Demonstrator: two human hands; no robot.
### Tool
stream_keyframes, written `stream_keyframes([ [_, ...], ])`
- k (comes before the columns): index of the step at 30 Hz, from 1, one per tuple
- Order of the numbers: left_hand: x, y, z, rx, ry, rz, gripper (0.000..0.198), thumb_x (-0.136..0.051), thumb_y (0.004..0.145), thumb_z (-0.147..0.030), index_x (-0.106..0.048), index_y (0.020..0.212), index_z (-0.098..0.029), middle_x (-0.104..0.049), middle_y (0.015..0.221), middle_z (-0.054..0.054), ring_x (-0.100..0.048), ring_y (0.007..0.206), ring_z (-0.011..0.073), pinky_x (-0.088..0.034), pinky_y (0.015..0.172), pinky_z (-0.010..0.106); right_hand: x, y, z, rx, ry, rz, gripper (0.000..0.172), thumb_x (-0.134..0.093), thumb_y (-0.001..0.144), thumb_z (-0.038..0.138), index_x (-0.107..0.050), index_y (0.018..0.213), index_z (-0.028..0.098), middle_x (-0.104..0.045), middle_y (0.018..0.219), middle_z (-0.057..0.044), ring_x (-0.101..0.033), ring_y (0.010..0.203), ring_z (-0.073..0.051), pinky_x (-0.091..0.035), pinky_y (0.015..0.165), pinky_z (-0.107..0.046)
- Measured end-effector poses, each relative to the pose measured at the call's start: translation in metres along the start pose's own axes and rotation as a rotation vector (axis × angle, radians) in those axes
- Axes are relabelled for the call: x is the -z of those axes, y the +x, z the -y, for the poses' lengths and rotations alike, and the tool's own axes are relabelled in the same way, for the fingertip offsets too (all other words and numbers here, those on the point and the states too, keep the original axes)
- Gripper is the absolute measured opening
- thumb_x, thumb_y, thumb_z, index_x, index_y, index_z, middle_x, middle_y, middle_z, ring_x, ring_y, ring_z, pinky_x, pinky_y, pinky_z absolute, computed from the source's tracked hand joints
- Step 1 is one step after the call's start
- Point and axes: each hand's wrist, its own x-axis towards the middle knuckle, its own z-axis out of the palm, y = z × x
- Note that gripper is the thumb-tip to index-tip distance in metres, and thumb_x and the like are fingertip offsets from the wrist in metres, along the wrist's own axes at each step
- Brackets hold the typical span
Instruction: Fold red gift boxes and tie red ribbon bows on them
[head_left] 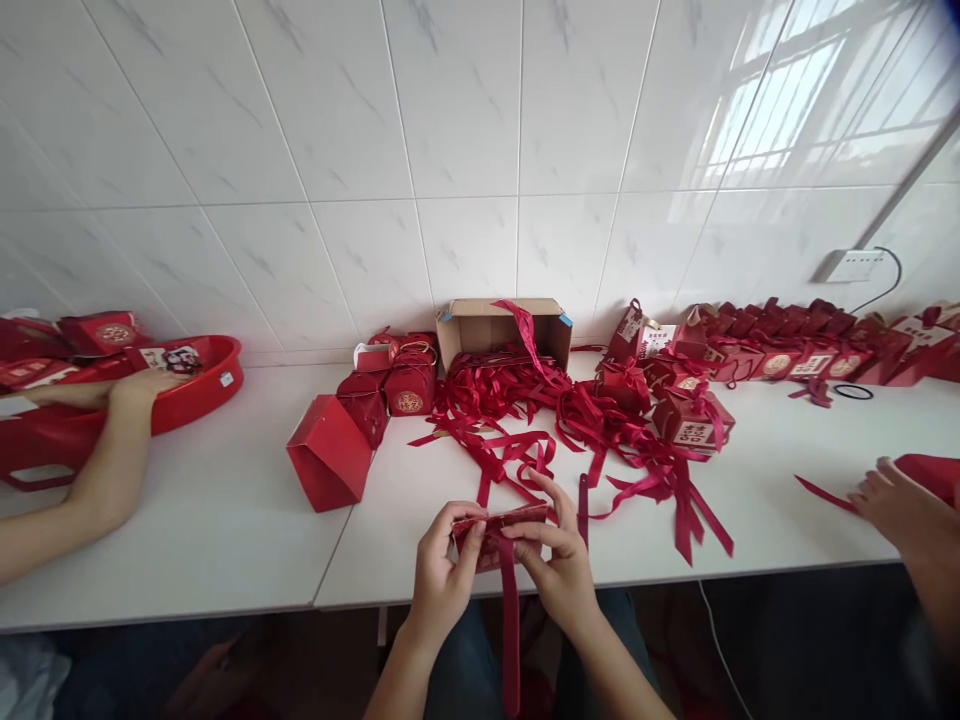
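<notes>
At the table's front edge, my left hand [442,570] grips a small red gift box [491,558] by its left side, thumb towards me. My right hand [562,575] is at the box's right side, thumb and forefinger pinching a dark red ribbon [511,630] against its upper part. One end of that ribbon hangs down over my lap. The upper fingers of my right hand are raised. Just beyond my hands lies a tangle of loose red ribbons [510,390], partly spilling from an open cardboard box [469,335].
Finished-looking red boxes [411,385] and a plain red box [330,455] stand to the left. Several ribboned boxes [694,420] line the wall at right. A co-worker's arm [112,460] reaches into a red basin [225,375]; another person's hand [900,505] is at right.
</notes>
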Motion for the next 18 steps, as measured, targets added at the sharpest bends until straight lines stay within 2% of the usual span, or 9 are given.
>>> stream_keyframes([
  [4,-0.001,-0.003,-0.001,-0.001,-0.032,0.024,0.013,-0.049,0.09,-0.028,-0.057,0.092,-0.018,-0.062,0.092,0.006,-0.062,0.089,0.0176,-0.049,0.081,0.028,-0.002,0.001,0.001,0.025,-0.004,-0.027,0.014,-0.065,0.08,0.024,-0.075,0.084,0.034,-0.045,0.136,-0.004,-0.036,0.129,-0.03,-0.03,0.105,-0.053],
  [9,-0.001,-0.01,0.0,-0.012,-0.077,0.046,0.012,-0.048,0.091,-0.027,-0.057,0.091,-0.018,-0.061,0.093,0.006,-0.061,0.088,0.0175,-0.05,0.079,0.028,-0.006,-0.001,0.0,0.052,0.068,-0.086,0.01,-0.064,0.081,0.023,-0.07,0.086,0.028,-0.051,0.128,-0.006,-0.046,0.121,-0.027,-0.043,0.094,-0.043],
  [11,0.0,-0.012,0.0,-0.046,-0.077,0.054,0.012,-0.048,0.091,-0.025,-0.057,0.091,-0.018,-0.061,0.092,0.006,-0.061,0.089,0.0179,-0.05,0.078,0.028,-0.007,-0.002,0.0,0.029,0.156,-0.135,0.025,-0.066,0.079,0.024,-0.062,0.104,0.027,-0.051,0.128,-0.008,-0.049,0.118,-0.026,-0.044,0.093,-0.043],
  [13,0.001,-0.013,-0.002,-0.103,-0.073,0.068,0.012,-0.046,0.091,-0.023,-0.057,0.091,-0.019,-0.06,0.091,0.006,-0.06,0.09,0.0184,-0.05,0.079,0.03,-0.006,-0.002,-0.001,0.004,0.225,-0.101,0.042,-0.068,0.077,0.026,-0.052,0.116,0.025,-0.055,0.121,-0.01,-0.053,0.112,-0.025,-0.044,0.092,-0.043],
  [14,0.003,-0.013,-0.003,-0.134,-0.07,0.083,0.011,-0.046,0.091,-0.022,-0.057,0.091,-0.019,-0.059,0.09,0.006,-0.06,0.091,0.0187,-0.05,0.08,0.03,-0.006,-0.002,0.0,0.0,0.249,-0.05,0.04,-0.069,0.077,0.027,-0.052,0.113,0.024,-0.059,0.112,-0.009,-0.057,0.105,-0.024,-0.046,0.089,-0.041],
  [16,0.006,-0.012,-0.007,-0.187,-0.04,0.124,0.008,-0.049,0.088,-0.02,-0.056,0.093,-0.02,-0.059,0.092,0.006,-0.06,0.093,0.0197,-0.05,0.081,0.032,-0.004,-0.001,0.001,0.003,0.28,0.038,0.021,-0.068,0.078,0.027,-0.057,0.095,0.022,-0.062,0.089,-0.005,-0.061,0.085,-0.02,-0.049,0.076,-0.034],
  [18,0.008,-0.012,-0.014,-0.241,0.039,0.118,0.02,-0.057,0.083,-0.018,-0.054,0.103,-0.021,-0.059,0.1,0.008,-0.058,0.098,0.0217,-0.049,0.084,0.034,-0.003,0.0,0.003,0.013,0.29,0.025,0.013,-0.066,0.079,0.026,-0.054,0.081,0.021,-0.058,0.074,-0.001,-0.058,0.071,-0.016,-0.048,0.065,-0.029],
])
